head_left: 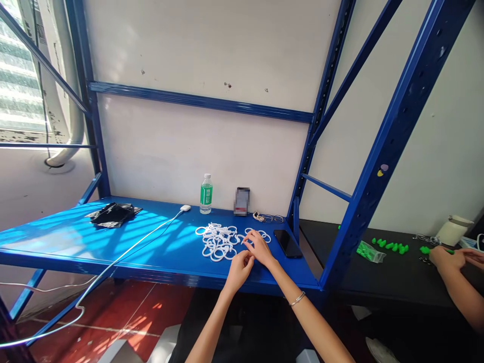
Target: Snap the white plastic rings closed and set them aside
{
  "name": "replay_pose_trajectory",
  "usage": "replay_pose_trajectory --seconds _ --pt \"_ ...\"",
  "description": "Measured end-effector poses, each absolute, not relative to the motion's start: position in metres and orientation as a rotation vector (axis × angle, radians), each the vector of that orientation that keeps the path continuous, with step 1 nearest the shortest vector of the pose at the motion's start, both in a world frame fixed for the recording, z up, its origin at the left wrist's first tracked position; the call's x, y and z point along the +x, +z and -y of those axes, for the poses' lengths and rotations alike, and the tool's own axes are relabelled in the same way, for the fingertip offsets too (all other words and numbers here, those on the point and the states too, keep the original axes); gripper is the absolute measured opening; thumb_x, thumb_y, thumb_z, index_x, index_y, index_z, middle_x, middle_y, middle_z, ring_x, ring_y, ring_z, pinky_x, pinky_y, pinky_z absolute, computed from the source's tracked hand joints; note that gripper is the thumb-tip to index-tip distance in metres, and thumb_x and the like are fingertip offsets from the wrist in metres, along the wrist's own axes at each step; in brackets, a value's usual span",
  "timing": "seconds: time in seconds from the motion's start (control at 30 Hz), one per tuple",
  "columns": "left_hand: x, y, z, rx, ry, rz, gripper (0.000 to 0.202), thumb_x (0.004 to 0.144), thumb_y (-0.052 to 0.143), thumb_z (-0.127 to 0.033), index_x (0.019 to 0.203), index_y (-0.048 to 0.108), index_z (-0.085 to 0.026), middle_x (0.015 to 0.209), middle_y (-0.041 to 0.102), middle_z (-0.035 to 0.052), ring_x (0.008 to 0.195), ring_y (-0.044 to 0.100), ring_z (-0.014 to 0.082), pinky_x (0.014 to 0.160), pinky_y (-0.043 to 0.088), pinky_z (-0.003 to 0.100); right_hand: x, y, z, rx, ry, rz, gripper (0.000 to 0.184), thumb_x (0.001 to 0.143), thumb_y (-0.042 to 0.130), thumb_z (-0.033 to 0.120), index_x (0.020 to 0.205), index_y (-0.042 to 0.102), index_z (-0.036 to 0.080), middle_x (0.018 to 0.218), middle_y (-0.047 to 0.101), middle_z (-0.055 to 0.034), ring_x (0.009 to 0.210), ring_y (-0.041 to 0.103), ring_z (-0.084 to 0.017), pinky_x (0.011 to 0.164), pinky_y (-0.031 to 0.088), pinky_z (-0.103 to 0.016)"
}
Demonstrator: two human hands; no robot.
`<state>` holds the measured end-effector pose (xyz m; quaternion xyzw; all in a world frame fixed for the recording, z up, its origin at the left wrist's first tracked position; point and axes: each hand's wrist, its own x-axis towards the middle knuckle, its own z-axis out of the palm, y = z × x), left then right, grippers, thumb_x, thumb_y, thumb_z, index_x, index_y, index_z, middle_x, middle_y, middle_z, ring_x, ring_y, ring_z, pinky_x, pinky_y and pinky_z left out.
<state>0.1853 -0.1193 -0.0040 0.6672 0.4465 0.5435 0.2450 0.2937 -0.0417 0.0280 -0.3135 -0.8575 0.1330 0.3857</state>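
A loose pile of white plastic rings (pixel 218 243) lies on the blue shelf (pixel 159 259) in front of me. My left hand (pixel 239 268) is closed at the pile's near right edge, thumb and fingers pressed together. Close beside it, my right hand (pixel 259 248) also has its fingers drawn together, its fingertips near white rings at the pile's right side. Whatever either hand pinches is too small or hidden to make out. A smaller cluster of white rings (pixel 264 236) sits just beyond my right hand.
A water bottle (pixel 206 194), a propped phone (pixel 241 201) and glasses (pixel 273 218) stand along the back. A black phone (pixel 288 244) lies right, a black plastic bag (pixel 114 215) left. A white cable (pixel 132 247) crosses the shelf. Another person's hand (pixel 446 258) works at the black table.
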Motion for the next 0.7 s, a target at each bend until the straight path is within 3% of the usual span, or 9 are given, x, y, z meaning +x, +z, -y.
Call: replay_pose_trajectory --seconds 0.07,0.17,0.27,0.37,0.53,0.7 --pt "0.185 -0.004 0.12 1.794 1.507 -1.238 0.022 0.085 0.046 -0.034 0.081 0.058 -0.016 0.071 0.061 0.0027 0.059 0.055 0.0135 0.055 0.041 0.023 0.299 0.027 0.049 -0.795 0.545 1.998 0.013 0.086 0.052 0.029 0.083 0.062 0.02 0.095 0.055 -0.0048 0.085 0.056 -0.018 0.072 0.046 -0.03" --pt "0.186 -0.005 0.119 1.685 1.598 -1.262 0.028 0.082 0.052 -0.036 0.103 0.053 -0.017 0.086 0.061 0.0042 0.063 0.057 0.013 0.055 0.045 0.024 0.309 0.022 0.064 -0.82 0.803 1.757 0.021 0.081 0.058 0.04 0.079 0.062 0.019 0.1 0.056 -0.0069 0.091 0.057 -0.021 0.068 0.047 -0.029" --pt "0.187 -0.007 0.118 1.603 1.665 -1.212 0.051 0.077 0.059 -0.037 0.123 0.042 -0.02 0.107 0.057 0.0093 0.074 0.061 0.0149 0.057 0.049 0.025 0.318 0.016 0.08 -0.847 0.948 1.619 0.026 0.075 0.065 0.044 0.073 0.063 0.019 0.11 0.057 -0.0083 0.108 0.052 -0.026 0.081 0.046 -0.032" --pt "0.186 -0.006 0.118 1.658 1.616 -1.151 0.054 0.077 0.061 -0.037 0.125 0.043 -0.022 0.116 0.056 0.0113 0.085 0.062 0.0179 0.063 0.052 0.027 0.32 0.012 0.092 -0.802 1.1 1.546 0.028 0.072 0.068 0.046 0.07 0.064 0.018 0.117 0.057 -0.0092 0.109 0.053 -0.028 0.092 0.042 -0.038" --pt "0.185 -0.001 0.121 1.751 1.497 -1.165 0.039 0.081 0.057 -0.036 0.115 0.052 -0.019 0.097 0.064 0.0074 0.075 0.062 0.016 0.063 0.05 0.026 0.316 0.006 0.098 -0.74 1.152 1.49 0.027 0.072 0.069 0.045 0.074 0.064 0.019 0.114 0.06 -0.0092 0.111 0.054 -0.028 0.095 0.042 -0.039" --pt "0.185 0.001 0.124 1.81 1.443 -1.175 0.031 0.081 0.057 -0.038 0.103 0.057 -0.017 0.07 0.059 -0.0002 0.059 0.056 0.0126 0.056 0.045 0.022 0.318 0.006 0.1 -0.718 1.13 1.47 0.032 0.074 0.068 0.041 0.1 0.064 0.023 0.11 0.062 -0.0068 0.109 0.055 -0.025 0.095 0.042 -0.038"
